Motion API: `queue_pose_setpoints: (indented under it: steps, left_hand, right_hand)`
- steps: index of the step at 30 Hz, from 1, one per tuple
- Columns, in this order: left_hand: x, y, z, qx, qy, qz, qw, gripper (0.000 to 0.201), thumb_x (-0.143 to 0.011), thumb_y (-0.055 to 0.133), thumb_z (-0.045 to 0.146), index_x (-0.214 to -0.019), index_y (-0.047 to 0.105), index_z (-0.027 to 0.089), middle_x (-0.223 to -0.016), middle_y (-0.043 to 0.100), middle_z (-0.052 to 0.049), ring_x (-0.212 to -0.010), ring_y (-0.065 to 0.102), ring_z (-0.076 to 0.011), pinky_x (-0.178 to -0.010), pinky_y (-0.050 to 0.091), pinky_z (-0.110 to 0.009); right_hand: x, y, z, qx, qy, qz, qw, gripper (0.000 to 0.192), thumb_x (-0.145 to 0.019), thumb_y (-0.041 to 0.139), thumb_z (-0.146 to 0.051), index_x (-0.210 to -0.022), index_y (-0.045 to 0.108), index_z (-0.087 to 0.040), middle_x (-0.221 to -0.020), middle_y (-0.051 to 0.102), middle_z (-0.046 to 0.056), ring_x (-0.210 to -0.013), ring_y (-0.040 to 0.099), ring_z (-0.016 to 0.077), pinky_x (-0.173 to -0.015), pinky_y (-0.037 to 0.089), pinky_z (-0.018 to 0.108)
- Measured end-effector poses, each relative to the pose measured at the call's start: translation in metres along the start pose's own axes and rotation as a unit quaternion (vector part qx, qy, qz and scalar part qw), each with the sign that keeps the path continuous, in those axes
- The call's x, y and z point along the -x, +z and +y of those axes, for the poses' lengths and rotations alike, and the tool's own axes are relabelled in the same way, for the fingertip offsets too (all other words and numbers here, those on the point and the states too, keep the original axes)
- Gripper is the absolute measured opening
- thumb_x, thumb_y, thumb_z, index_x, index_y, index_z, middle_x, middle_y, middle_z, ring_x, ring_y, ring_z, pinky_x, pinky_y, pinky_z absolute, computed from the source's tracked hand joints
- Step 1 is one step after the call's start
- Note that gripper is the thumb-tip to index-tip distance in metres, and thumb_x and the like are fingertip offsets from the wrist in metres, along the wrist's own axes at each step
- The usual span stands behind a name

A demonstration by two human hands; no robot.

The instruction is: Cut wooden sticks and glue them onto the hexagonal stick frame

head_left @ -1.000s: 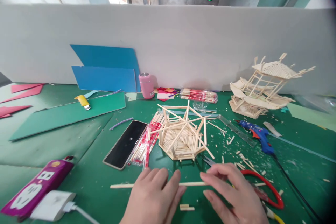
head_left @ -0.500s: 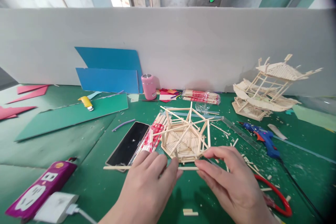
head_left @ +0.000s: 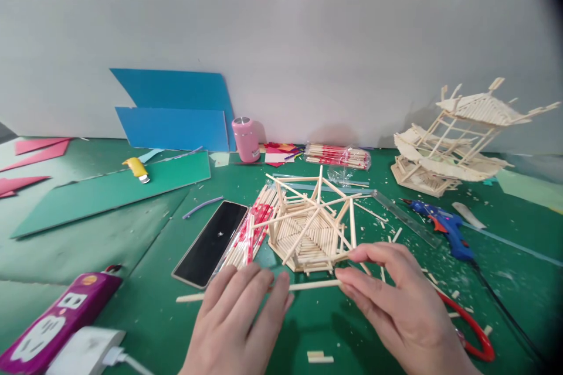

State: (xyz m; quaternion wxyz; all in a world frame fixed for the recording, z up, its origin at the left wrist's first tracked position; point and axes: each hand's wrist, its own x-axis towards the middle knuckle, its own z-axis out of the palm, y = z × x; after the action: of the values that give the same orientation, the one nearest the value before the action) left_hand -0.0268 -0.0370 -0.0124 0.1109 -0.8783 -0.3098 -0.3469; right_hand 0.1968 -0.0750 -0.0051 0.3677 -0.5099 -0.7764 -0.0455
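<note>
A long thin wooden stick (head_left: pixel 314 285) lies crosswise in front of me. My left hand (head_left: pixel 241 319) is curled over its middle, the index finger and thumb closed on it, and its left end sticks out past the little finger. At the right end, my right hand (head_left: pixel 387 299) pinches the stick; part of the grip is hidden. The right index fingertip also touches the near edge of an open wooden stick frame (head_left: pixel 308 240), which has a web-patterned polygonal base and raised crossing sticks.
A phone (head_left: pixel 211 243) and bagged red-and-white sticks (head_left: pixel 253 225) lie left of the frame. A pagoda-like stick model (head_left: pixel 461 135), blue glue gun (head_left: pixel 444 225), ruler (head_left: pixel 407 220) and red-handled scissors (head_left: pixel 477 334) are on the right. A purple power bank (head_left: pixel 57 319) and yellow cutter (head_left: pixel 136 169) lie left.
The left fingers have spread slightly and shifted down and left. The right hand and the stick's right end have moved a little right, and the stick's tilt has changed. The view has tipped downward.
</note>
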Motion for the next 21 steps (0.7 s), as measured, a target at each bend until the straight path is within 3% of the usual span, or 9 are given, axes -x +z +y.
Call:
queue_pose_setpoints:
  steps: [4, 6, 9, 11, 15, 17, 21]
  left_hand:
    - [0.013, 0.003, -0.003, 0.044, 0.004, -0.025, 0.999, 0.023, -0.088, 0.041, 0.010, -0.098, 0.062, 0.013, -0.073, 0.060, -0.007, -0.060, 0.051, -0.0177, -0.055, 0.039, -0.031]
    - [0.016, 0.005, -0.007, 0.083, -0.023, -0.041, 0.995, 0.024, -0.088, 0.040, 0.011, -0.099, 0.061, 0.014, -0.070, 0.058, -0.007, -0.057, 0.050, -0.0168, -0.051, 0.038, -0.029]
    - [0.015, 0.007, -0.012, 0.141, -0.058, -0.067, 0.986, 0.022, -0.089, 0.041, 0.013, -0.098, 0.061, 0.013, -0.070, 0.059, -0.006, -0.059, 0.054, -0.0169, -0.051, 0.043, -0.028]
    - [0.010, 0.008, -0.014, 0.162, -0.080, -0.086, 0.980, 0.020, -0.088, 0.043, 0.015, -0.093, 0.062, 0.013, -0.069, 0.061, -0.006, -0.059, 0.057, -0.0168, -0.053, 0.046, -0.027]
    - [-0.004, 0.008, -0.017, 0.206, -0.140, -0.157, 0.956, 0.023, -0.089, 0.043, 0.020, -0.083, 0.065, 0.015, -0.068, 0.065, -0.005, -0.058, 0.061, -0.0155, -0.053, 0.049, -0.025]
    - [-0.009, 0.007, -0.019, 0.222, -0.172, -0.191, 0.941, 0.024, -0.088, 0.044, 0.022, -0.081, 0.066, 0.016, -0.069, 0.067, -0.005, -0.059, 0.062, -0.0151, -0.054, 0.049, -0.024]
    - [-0.015, 0.005, -0.022, 0.213, -0.226, -0.221, 0.924, 0.020, -0.085, 0.050, 0.029, -0.087, 0.065, 0.016, -0.062, 0.066, -0.002, -0.051, 0.058, -0.0138, -0.047, 0.046, -0.023]
  right_hand:
    - [0.011, 0.000, -0.006, 0.024, 0.021, 0.010, 0.999, 0.025, -0.077, 0.061, -0.017, -0.102, 0.062, -0.024, -0.107, 0.050, 0.007, -0.097, 0.050, 0.0198, -0.075, 0.048, 0.031]
    - [0.021, 0.002, -0.011, 0.001, 0.105, 0.089, 0.990, 0.034, -0.077, 0.061, -0.021, -0.111, 0.057, -0.026, -0.113, 0.047, 0.006, -0.098, 0.050, 0.0195, -0.076, 0.048, 0.030]
    - [0.040, 0.010, -0.015, -0.104, 0.269, 0.214, 0.933, 0.034, -0.078, 0.059, -0.021, -0.111, 0.055, -0.026, -0.105, 0.052, 0.005, -0.085, 0.054, 0.0154, -0.070, 0.049, 0.023]
    - [0.051, 0.016, -0.013, -0.174, 0.344, 0.200, 0.901, 0.029, -0.078, 0.061, -0.023, -0.106, 0.055, -0.025, -0.092, 0.057, 0.003, -0.076, 0.057, 0.0142, -0.064, 0.051, 0.021]
    - [0.057, 0.029, -0.007, -0.268, 0.447, 0.103, 0.847, 0.030, -0.078, 0.061, -0.035, -0.105, 0.055, -0.024, -0.084, 0.060, 0.002, -0.075, 0.059, 0.0143, -0.063, 0.051, 0.019]
    - [0.052, 0.034, -0.006, -0.298, 0.463, 0.087, 0.830, 0.033, -0.079, 0.059, -0.039, -0.109, 0.053, -0.026, -0.085, 0.058, 0.000, -0.075, 0.057, 0.0121, -0.064, 0.048, 0.017]
    - [0.040, 0.039, -0.007, -0.329, 0.461, 0.046, 0.823, 0.036, -0.079, 0.058, -0.043, -0.112, 0.053, -0.028, -0.086, 0.055, -0.001, -0.076, 0.054, 0.0108, -0.067, 0.046, 0.017]
